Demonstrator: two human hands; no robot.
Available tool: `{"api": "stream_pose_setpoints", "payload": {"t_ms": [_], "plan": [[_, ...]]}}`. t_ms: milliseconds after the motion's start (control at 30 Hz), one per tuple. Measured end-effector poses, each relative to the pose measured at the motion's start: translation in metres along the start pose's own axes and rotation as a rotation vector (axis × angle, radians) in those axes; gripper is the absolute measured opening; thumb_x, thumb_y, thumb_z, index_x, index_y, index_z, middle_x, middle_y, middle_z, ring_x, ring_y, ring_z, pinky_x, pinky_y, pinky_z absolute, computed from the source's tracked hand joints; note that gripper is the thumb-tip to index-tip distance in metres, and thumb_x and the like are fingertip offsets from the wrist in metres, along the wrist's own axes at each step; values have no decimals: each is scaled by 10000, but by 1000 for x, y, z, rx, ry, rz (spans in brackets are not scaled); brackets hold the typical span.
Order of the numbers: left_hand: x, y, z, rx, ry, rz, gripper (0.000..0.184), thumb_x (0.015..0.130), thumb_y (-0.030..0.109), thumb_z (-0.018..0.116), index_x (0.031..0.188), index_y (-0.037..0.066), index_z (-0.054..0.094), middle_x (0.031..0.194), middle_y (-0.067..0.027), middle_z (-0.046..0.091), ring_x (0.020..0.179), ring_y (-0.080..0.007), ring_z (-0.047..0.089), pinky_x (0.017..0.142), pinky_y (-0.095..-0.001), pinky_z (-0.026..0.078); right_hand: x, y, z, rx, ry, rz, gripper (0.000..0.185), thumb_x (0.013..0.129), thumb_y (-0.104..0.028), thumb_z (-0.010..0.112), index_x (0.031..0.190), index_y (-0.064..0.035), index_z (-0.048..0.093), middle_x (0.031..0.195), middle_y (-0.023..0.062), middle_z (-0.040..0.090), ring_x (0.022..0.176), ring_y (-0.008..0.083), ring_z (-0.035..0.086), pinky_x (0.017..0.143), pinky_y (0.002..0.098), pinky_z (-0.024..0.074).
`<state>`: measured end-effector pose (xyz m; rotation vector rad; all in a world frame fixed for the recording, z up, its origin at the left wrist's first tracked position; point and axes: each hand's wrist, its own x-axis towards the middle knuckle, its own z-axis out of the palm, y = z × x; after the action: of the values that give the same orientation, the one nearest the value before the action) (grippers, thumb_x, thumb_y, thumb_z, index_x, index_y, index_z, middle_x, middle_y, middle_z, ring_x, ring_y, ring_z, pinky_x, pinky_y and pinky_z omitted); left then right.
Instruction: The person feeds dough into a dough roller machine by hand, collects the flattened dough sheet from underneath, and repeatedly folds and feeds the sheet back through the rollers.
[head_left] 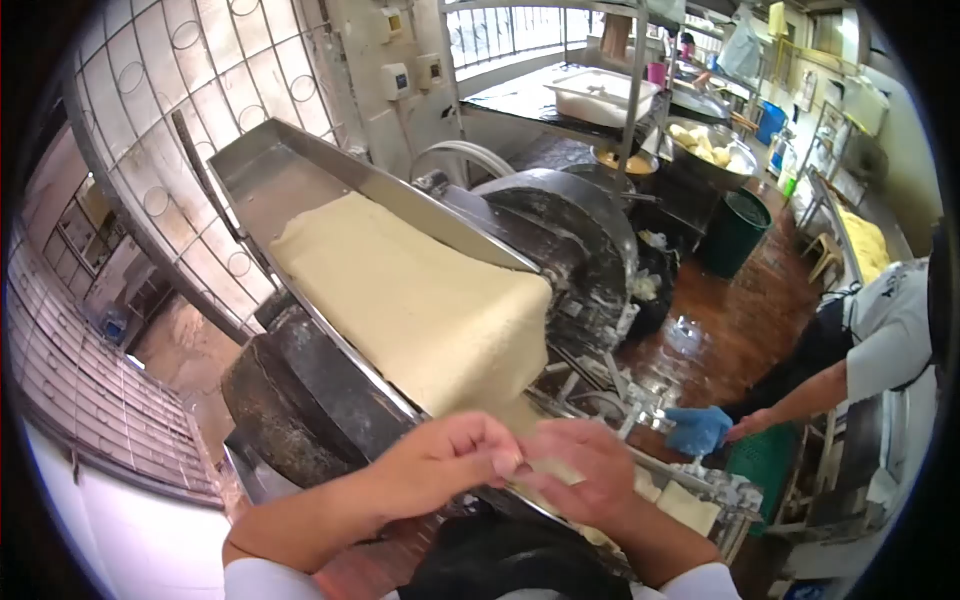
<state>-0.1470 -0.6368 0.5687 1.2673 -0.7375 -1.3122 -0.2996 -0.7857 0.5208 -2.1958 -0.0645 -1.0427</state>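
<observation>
My left hand [445,460] is closed, with thumb and fingertips pinched together near my chest; whatever it may hold is too small to make out. Right beside it, my right hand [585,475] has curled fingers smeared by motion, almost meeting the left fingertips. Just beyond both hands, a large pale sheet of dough [400,290] lies in a long metal trough [265,165] of a machine and drapes over its near end. Flat dough pieces [685,508] rest lower down, partly hidden behind my right arm.
A co-worker's arm [810,400] reaches in from the right, beside a blue cloth [697,430] on the machine. Dark round machine housings [560,220] flank the trough. Behind stand a metal bowl of dough chunks [710,150], a green bin [735,235] and a shelf with a white tub [600,97].
</observation>
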Motion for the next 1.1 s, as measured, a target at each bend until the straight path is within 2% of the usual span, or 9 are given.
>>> {"api": "stream_pose_setpoints", "payload": {"t_ms": [167, 467, 667, 767, 800, 867, 933, 1033, 1100], "plan": [[8, -35, 10, -94, -13, -52, 162, 909, 174, 636, 975, 31, 599, 935, -37, 646, 875, -86, 592, 763, -229, 479, -9, 0, -1, -26, 0, -120, 296, 731, -135, 780, 1015, -111, 700, 990, 57, 670, 783, 211, 653, 631, 305, 518], [5, -51, 27, -263, -46, -62, 274, 881, 119, 640, 1125, -3, 607, 1055, -130, 667, 939, -197, 648, 834, -319, 520, -16, 1, -39, -65, -8, -172, 152, 787, -123, 729, 905, -73, 648, 826, 64, 678, 691, 226, 648, 603, 315, 513], [-25, -55, 14, -322, 71, 118, 339, 874, 185, 631, 1155, 3, 572, 1125, -182, 635, 967, -284, 647, 827, -398, 529, 5, 7, -109, -77, 432, -293, 198, 918, -188, 573, 803, -28, 584, 767, 103, 640, 698, 224, 632, 639, 306, 493], [-33, -62, 4, -396, 193, 252, 364, 868, 227, 631, 1146, 3, 558, 1072, -177, 646, 935, -286, 653, 790, -397, 540, 24, 78, -153, -452, 805, 62, 241, 902, -179, 603, 1040, 17, 629, 877, 130, 659, 821, 224, 635, 745, 296, 491], [-37, -64, 4, -395, 182, 232, 364, 868, 227, 631, 1146, 3, 558, 1072, -177, 646, 935, -286, 653, 790, -397, 540, 32, 108, -171, -538, 583, 363, 463, 847, -193, 669, 1237, 20, 542, 1006, 152, 663, 861, 225, 632, 775, 301, 492], [-41, -64, 1, -449, 242, 328, 401, 865, 273, 625, 1143, -4, 544, 1017, -168, 651, 884, -285, 657, 757, -391, 550, -21, 193, -182, -719, 189, 606, 649, 785, -211, 731, 1323, 23, 453, 1110, 189, 638, 885, 233, 634, 788, 289, 495], [-45, -70, -5, -440, 224, 369, 413, 865, 288, 619, 1142, -8, 544, 1013, -169, 650, 870, -282, 655, 744, -385, 550, -72, 209, -165, -386, 159, 745, 756, 749, -247, 772, 1359, 21, 414, 1115, 189, 630, 912, 226, 633, 810, 296, 498], [-47, -82, -2, -440, 240, 375, 446, 864, 332, 605, 1135, -17, 541, 1005, -174, 642, 856, -281, 646, 726, -385, 544, -162, 206, -135, 16, 339, 969, 569, 803, -211, 732, 1252, 58, 511, 1008, 118, 645, 808, 117, 594, 743, 263, 493], [-44, -86, 5, -508, 185, 372, 475, 858, 356, 605, 1142, -18, 532, 1003, -179, 634, 870, -291, 643, 731, -396, 541, -240, 203, -122, -137, 329, 1130, 460, 812, -211, 709, 1150, 70, 577, 929, 98, 666, 820, 137, 613, 747, 280, 492]]}}
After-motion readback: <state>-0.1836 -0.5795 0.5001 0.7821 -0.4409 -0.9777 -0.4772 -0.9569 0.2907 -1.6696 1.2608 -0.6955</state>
